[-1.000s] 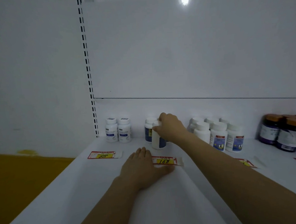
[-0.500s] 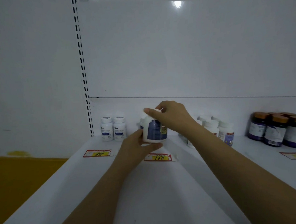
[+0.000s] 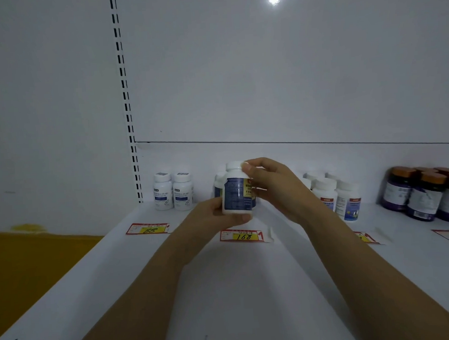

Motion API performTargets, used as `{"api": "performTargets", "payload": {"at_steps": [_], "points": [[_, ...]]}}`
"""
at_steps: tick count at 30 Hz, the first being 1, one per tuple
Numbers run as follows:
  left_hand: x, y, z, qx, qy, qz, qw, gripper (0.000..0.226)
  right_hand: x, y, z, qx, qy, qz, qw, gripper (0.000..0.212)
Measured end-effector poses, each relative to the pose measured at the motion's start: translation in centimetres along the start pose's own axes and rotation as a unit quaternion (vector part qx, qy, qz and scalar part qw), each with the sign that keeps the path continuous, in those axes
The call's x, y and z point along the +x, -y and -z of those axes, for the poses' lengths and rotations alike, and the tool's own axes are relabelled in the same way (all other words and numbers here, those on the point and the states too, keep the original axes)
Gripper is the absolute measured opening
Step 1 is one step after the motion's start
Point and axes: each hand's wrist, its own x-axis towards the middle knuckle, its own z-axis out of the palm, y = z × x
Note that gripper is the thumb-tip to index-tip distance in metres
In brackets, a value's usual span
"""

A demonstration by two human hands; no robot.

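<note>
Head view shows the white bottle (image 3: 236,192) now lifted off the shelf (image 3: 225,288) and held above the 168 price tag (image 3: 242,236). A second ago it stood in its row. The left hand (image 3: 214,217), flat on the shelf then, now curls under its base, while the right hand (image 3: 272,189) pinches the cap, probably to read the label.

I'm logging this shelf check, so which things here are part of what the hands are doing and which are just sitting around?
In use: blue-labelled white bottle, left hand, right hand.
Just sitting: two small white bottles, red-labelled white bottles, orange-capped dark jars, price tag 88, price tag 168.
</note>
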Motion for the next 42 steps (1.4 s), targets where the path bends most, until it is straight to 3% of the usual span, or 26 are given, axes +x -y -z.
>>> {"api": "performTargets", "payload": {"at_steps": [7,12,24,29,31,34,37,40,42], "points": [[-0.1,-0.1,-0.1,0.014,-0.061,-0.038,0.997,0.037,0.0,0.0,-0.1,0.006,-0.002,0.005,1.000,0.030],[0.2,0.3,0.0,0.026,-0.155,-0.073,0.985,0.053,-0.1,0.2,-0.2,0.002,-0.022,0.038,0.999,0.033],[-0.2,0.3,-0.3,0.064,-0.136,-0.068,0.986,0.050,-0.7,0.4,-0.4,-0.124,-0.024,0.057,0.990,0.033],[-0.4,0.2,-0.4,0.067,-0.108,-0.016,0.992,0.049,-0.6,3.0,0.1,-0.338,-0.009,0.057,0.939,0.041],[-0.9,-0.4,-0.3,0.137,-0.073,0.023,0.988,0.054,-0.9,5.0,0.5,-0.395,-0.001,0.067,0.916,0.036],[-2.0,-2.0,-0.1,0.303,-0.040,0.059,0.950,0.067,-1.5,7.8,1.1,-0.459,-0.008,0.069,0.886,0.037],[-3.0,-3.8,-0.1,0.429,-0.034,0.071,0.900,0.062,-2.0,9.5,1.2,-0.526,0.011,0.047,0.849,0.039],[-4.0,-4.9,-0.5,0.492,-0.023,0.093,0.865,0.056,-2.7,10.0,0.6,-0.558,0.029,0.025,0.829,0.040],[-4.9,-5.4,-0.8,0.495,-0.026,0.102,0.863,0.050,-3.5,10.2,0.1,-0.575,0.038,0.026,0.817,0.038]]}}
